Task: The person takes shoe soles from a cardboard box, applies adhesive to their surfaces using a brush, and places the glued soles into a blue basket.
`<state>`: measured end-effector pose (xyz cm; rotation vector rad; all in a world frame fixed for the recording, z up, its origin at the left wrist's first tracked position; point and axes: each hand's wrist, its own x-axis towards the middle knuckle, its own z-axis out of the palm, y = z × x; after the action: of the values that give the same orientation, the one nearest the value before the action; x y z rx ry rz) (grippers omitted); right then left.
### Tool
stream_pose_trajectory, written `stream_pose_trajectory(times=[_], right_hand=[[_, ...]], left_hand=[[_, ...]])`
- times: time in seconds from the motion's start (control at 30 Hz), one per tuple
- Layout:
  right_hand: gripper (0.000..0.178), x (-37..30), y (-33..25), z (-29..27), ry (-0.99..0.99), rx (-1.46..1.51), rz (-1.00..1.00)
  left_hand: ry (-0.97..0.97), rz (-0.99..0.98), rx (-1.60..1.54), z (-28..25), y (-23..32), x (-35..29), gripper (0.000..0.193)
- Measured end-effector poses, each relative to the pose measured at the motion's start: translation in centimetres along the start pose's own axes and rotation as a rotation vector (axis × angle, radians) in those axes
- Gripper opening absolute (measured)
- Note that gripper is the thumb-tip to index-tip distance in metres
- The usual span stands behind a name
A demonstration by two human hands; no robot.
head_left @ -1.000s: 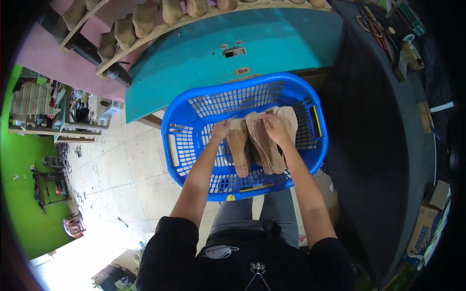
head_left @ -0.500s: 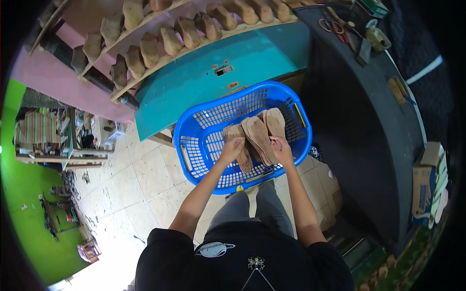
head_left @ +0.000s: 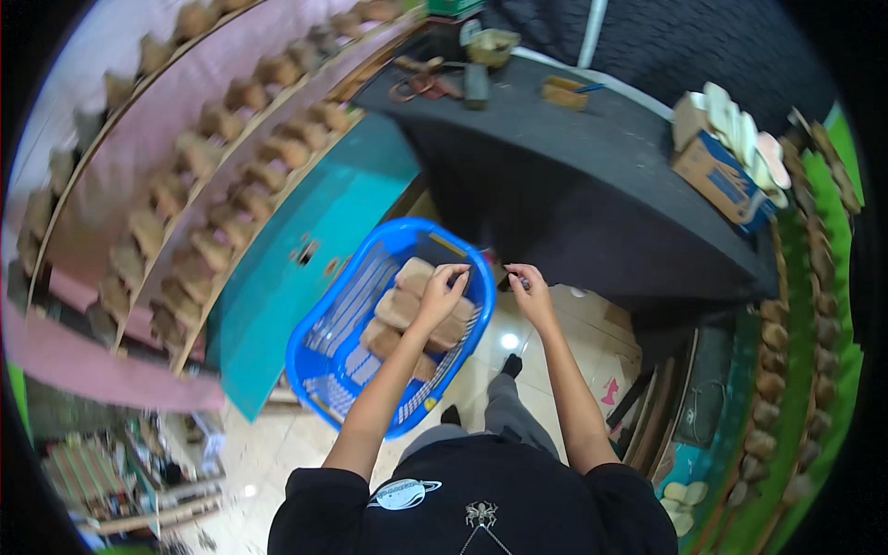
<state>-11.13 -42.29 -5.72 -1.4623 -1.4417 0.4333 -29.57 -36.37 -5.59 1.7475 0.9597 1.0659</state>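
A blue plastic laundry basket (head_left: 338, 356) stands on the tiled floor in front of me, with several tan shoe soles (head_left: 400, 307) stacked in it. My left hand (head_left: 446, 285) hovers over the soles by the basket's far right rim, fingers curled; whether it grips anything is unclear. My right hand (head_left: 525, 280) is outside the basket, just right of its rim and close to the edge of the dark worktable (head_left: 592, 185). Its fingers are pinched together, perhaps on something small.
Curved wall shelves (head_left: 194, 176) to the left carry rows of wooden shoe forms. A teal panel (head_left: 305, 240) leans beside the basket. The dark worktable holds tools and a cardboard box (head_left: 721, 171) of soles. More forms line a green rack (head_left: 805, 351) on the right.
The view has swung right, so the basket now sits lower left. My right hand has lifted off the soles and moved out past the basket's rim; my left hand stays over them.
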Motion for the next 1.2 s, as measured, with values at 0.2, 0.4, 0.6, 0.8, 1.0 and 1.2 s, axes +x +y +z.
stream_pose_trajectory(times=[0.2,0.4,0.6,0.8,1.0,1.2], right_hand=[[0.019,2.1,0.5,-10.1,0.209,-0.099,0.042],[0.017,4.5,2.8,-20.2,0.395,-0.130,0.069],[0.017,6.8,6.1,-30.0,0.517,-0.130,0.072],[0.017,9.0,7.8,-38.1,0.601,-0.213,0.099],[0.015,12.6,9.3,-42.4,0.659,-0.245,0.057],[0.014,18.7,11.5,-45.7,0.758,-0.436,-0.116]], left_hand=[[-0.194,0.099,-0.103,8.7,6.3,6.6,0.018],[-0.302,0.283,-0.150,18.5,10.1,13.6,0.019],[-0.383,0.333,-0.172,28.6,14.6,19.0,0.020],[-0.401,0.455,-0.179,36.4,18.8,22.6,0.019],[-0.319,0.434,-0.165,41.4,21.7,27.1,0.022],[-0.063,0.666,0.075,46.8,25.4,33.6,0.038]])
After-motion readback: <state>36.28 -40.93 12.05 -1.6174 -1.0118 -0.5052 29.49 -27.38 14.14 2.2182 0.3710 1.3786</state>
